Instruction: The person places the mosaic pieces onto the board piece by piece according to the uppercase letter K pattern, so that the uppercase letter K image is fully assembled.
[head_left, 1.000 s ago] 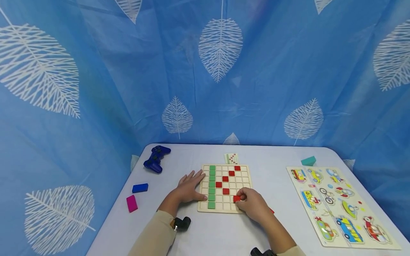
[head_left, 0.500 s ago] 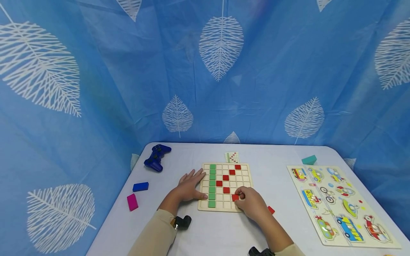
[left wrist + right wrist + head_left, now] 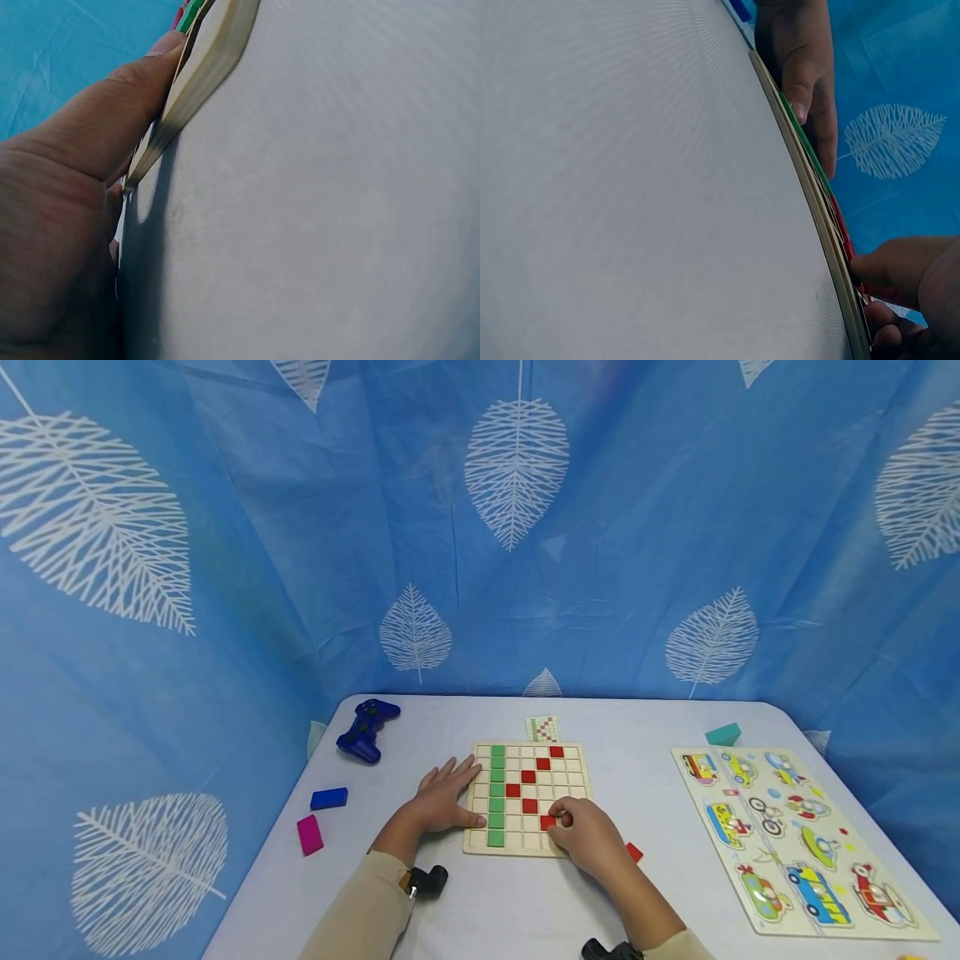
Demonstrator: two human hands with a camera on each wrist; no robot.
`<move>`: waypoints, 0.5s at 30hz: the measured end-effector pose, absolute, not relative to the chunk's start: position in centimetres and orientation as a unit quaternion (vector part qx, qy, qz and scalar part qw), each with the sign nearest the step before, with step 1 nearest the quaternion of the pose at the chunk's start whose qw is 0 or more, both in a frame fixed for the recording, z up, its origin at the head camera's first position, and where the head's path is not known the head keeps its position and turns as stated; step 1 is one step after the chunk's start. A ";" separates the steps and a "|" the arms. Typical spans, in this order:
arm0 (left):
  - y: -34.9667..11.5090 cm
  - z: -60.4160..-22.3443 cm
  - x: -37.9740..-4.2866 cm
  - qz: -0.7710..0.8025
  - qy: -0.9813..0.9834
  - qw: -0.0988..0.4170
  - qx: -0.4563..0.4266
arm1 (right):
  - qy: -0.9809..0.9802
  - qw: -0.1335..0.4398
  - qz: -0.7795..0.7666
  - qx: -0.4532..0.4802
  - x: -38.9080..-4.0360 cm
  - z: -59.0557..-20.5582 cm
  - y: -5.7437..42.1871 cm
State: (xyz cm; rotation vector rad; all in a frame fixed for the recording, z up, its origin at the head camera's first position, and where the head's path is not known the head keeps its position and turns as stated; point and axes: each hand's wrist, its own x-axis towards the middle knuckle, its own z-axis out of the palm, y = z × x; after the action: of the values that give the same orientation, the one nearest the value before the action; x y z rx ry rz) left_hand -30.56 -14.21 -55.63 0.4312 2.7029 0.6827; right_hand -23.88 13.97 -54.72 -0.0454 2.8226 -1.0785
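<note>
A wooden grid board lies on the table, with a column of green tiles down its left side and a diagonal of red tiles. My left hand rests at the board's left edge, fingers spread and thumb lying on the rim; the left wrist view shows that thumb against the board's edge. Near the board's lower right, my right hand pinches a red square tile between thumb and fingers, low over the grid. Its fingertips cover the tile's right side.
Beyond the board lies a small pattern card. A loose red tile sits beside my right forearm. At left are a blue game controller, a blue block and a pink block; at right, a vehicle puzzle board and a teal block.
My right hand has shifted the pinched red tile a little to the left across the grid. The loose red tile by the forearm shows more fully. My left hand stays in place.
</note>
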 end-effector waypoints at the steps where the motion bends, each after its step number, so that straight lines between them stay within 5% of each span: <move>1: -14.2 -55.6 -30.6 0.239 0.946 0.160 0.150 | 0.933 0.060 -0.355 -0.016 -23.9 -54.7 14.0; 15: -14.2 -55.6 -30.6 0.241 0.946 0.162 0.145 | 0.935 0.060 -0.349 -0.027 -23.8 -54.8 14.1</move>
State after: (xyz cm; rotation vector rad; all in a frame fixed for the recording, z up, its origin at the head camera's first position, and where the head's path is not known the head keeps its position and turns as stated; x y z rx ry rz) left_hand -30.58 -14.15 -55.64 0.4125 2.7001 0.6876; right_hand -23.77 14.06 -54.76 -0.0803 2.8286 -1.0571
